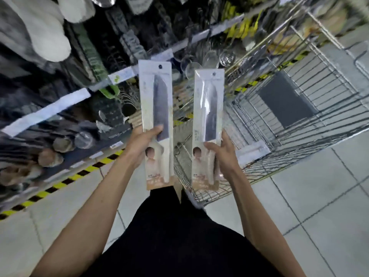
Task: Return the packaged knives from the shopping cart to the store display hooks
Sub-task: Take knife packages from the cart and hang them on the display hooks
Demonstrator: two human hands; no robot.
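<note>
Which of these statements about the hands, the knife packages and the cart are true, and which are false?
1. The left hand grips the left package, and the right hand grips the right package. True.
2. Both packages hang on display hooks. False: both are held in the hands, not yet hung.
3. The shopping cart stands on the person's right. True.
4. The two packages overlap each other. False: they are held side by side, apart.
</note>
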